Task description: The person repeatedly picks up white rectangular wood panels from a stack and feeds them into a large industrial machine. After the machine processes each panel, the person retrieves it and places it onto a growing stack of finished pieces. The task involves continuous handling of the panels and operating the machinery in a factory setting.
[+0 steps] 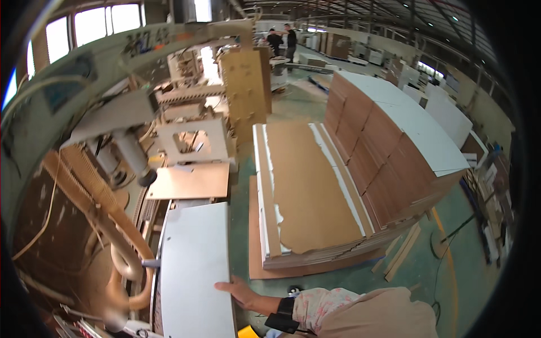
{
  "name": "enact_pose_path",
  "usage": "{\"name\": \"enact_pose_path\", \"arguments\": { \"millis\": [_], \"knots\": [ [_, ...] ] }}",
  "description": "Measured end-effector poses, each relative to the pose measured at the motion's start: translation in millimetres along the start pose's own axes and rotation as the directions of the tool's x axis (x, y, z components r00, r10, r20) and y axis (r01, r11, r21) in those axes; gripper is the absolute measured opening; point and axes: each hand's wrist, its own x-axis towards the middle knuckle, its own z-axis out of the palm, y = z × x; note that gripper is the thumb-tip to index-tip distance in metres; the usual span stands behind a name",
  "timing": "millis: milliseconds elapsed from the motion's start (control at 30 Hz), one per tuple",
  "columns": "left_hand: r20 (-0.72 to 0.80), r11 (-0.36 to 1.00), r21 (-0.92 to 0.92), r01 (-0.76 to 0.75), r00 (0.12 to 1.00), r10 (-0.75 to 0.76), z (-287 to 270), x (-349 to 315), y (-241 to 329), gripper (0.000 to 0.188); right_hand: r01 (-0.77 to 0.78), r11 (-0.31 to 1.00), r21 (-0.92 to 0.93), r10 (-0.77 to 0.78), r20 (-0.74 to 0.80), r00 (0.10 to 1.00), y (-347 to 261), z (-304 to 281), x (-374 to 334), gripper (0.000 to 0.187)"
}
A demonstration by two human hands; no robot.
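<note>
A long white panel (pixel 194 265) lies flat on the machine's conveyor in front of me, with small dark holes along its left side. My right hand (pixel 241 294) grips the panel's right edge, its thumb on the white face; the other fingers are hidden at or below the edge. Just beyond lies a tan panel (pixel 189 181) on the same machine, under a pale metal housing with a cut-out window (pixel 191 141). My left hand is out of the picture.
Right of the conveyor stands a low stack of boards topped by brown cardboard (pixel 313 186), beside a tall stack of brown-edged panels (pixel 383 141). Ribbed hoses (pixel 98 194) hang at left. Wooden strips (pixel 403 253) lie on the green floor. Two people (pixel 283 42) stand far off.
</note>
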Motion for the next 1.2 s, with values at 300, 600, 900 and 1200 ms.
{"name": "enact_pose_path", "arguments": {
  "millis": [300, 600, 900, 1200],
  "knots": [
    [0.310, -0.240, -0.682, 0.691, 0.570, 0.761, 164.6, 26.2, 326.0, 0.051, 0.417, 0.894, 0.163, -0.375, -0.235, 0.896, -190.1, -77.5, 13.0, 0.039],
    [0.027, 0.036, -0.999, 0.015, 0.922, 0.387, 181.8, 144.4, 605.0, 0.048, 0.575, 0.818, 0.034, -0.538, -0.310, 0.784, -351.9, -264.1, 110.3, 0.034],
    [0.136, 0.464, -0.861, -0.209, 0.784, 0.605, 235.5, 385.0, 741.6, 0.046, 0.718, 0.687, 0.111, -0.596, -0.479, 0.645, -502.6, -385.2, 143.1, 0.030],
    [0.199, 0.657, -0.695, -0.293, 0.800, 0.567, 311.3, 519.9, 874.7, 0.046, 0.728, 0.685, -0.037, -0.588, -0.618, 0.522, -559.8, -514.8, 248.6, 0.024]
  ]
}}
